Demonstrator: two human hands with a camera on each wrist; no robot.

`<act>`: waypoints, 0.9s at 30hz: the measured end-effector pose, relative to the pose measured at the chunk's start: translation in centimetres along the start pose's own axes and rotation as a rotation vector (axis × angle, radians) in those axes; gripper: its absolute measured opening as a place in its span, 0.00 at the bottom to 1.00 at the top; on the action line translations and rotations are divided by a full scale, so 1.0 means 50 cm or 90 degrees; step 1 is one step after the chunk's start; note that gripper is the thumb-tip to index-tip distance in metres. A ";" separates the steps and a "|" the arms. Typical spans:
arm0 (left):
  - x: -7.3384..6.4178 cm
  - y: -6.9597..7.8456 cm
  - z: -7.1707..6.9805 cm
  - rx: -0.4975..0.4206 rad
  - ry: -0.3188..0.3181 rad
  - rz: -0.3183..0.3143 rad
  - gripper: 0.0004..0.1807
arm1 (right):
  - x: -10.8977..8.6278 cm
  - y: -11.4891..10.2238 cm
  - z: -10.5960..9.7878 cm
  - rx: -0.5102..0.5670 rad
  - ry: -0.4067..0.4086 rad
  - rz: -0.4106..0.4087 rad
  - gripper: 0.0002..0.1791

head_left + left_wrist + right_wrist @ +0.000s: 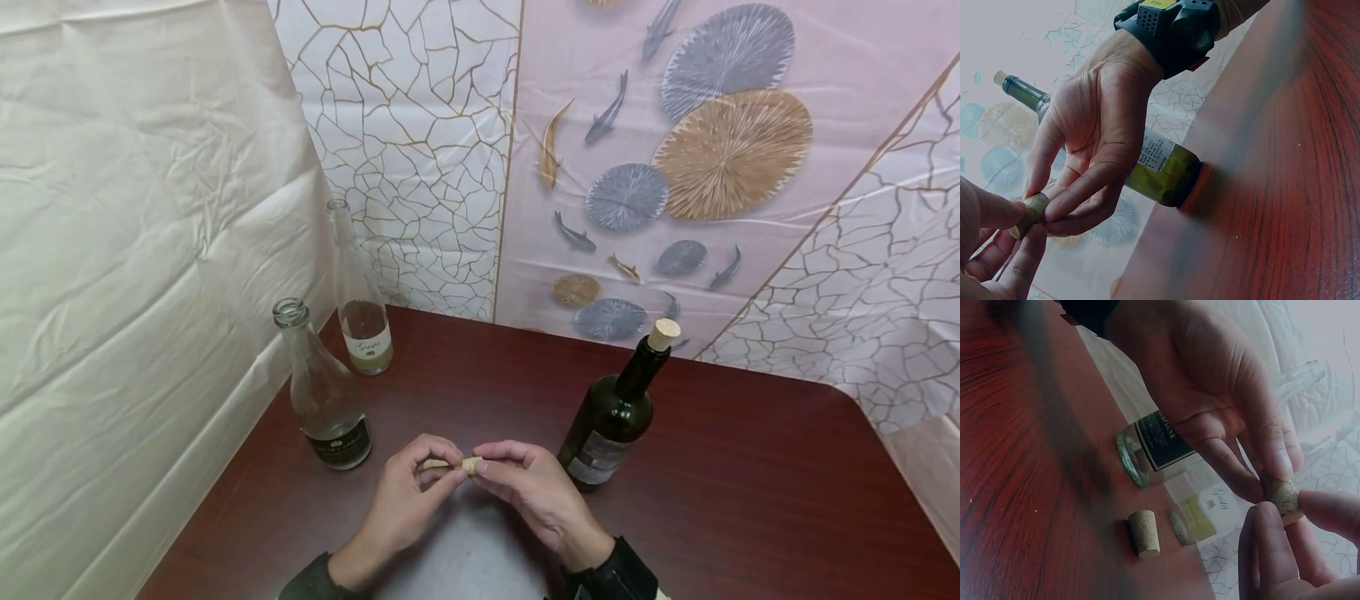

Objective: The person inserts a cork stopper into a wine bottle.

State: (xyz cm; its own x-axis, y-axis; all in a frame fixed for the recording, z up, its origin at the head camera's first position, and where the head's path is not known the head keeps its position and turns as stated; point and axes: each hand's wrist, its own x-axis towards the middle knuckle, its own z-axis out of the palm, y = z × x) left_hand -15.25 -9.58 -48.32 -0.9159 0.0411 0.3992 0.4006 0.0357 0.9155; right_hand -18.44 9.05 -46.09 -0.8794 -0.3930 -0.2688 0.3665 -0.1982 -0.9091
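A small cork [471, 465] is pinched between the fingertips of both hands, low above the table. My left hand [411, 493] grips one end, while my right hand [542, 498] grips the other. In the left wrist view the cork [1036, 207] looks short and rounded, partly covered by fingers. The right wrist view shows the same cork [1284, 497] between both sets of fingertips. A second cork [1144, 534] lies on the table near the left hand. Beside the right hand stands a dark green wine bottle [609, 417] with a cork [664, 334] in its mouth.
Two clear glass bottles without stoppers stand at the left: a nearer one [324, 400] with a black label and a farther one [363, 317] with a pale label. The dark red table [750, 483] meets patterned cloth [420, 167] behind and pale cloth [165, 250] at left.
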 end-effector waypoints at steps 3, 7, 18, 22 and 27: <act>0.001 0.000 0.000 0.010 0.000 0.000 0.08 | -0.001 0.000 -0.001 -0.004 -0.002 -0.001 0.19; 0.004 0.017 -0.001 0.048 0.003 0.048 0.10 | -0.003 -0.001 -0.002 0.001 -0.003 0.000 0.19; 0.058 0.153 -0.105 0.329 0.211 0.404 0.16 | -0.006 -0.004 -0.008 0.055 0.016 -0.008 0.22; 0.073 0.161 -0.155 0.332 0.321 0.477 0.12 | -0.007 -0.004 -0.010 0.046 0.014 -0.007 0.23; 0.086 0.188 -0.190 0.301 0.438 0.464 0.16 | -0.009 -0.003 -0.013 0.039 0.011 0.002 0.23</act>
State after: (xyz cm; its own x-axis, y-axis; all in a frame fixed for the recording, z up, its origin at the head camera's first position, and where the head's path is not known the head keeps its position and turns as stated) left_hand -15.63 -18.54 -37.54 -0.2166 -0.3509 0.9110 0.6831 0.6122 0.3983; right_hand -18.29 9.86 -46.05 -0.8831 -0.3787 -0.2772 0.3867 -0.2525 -0.8870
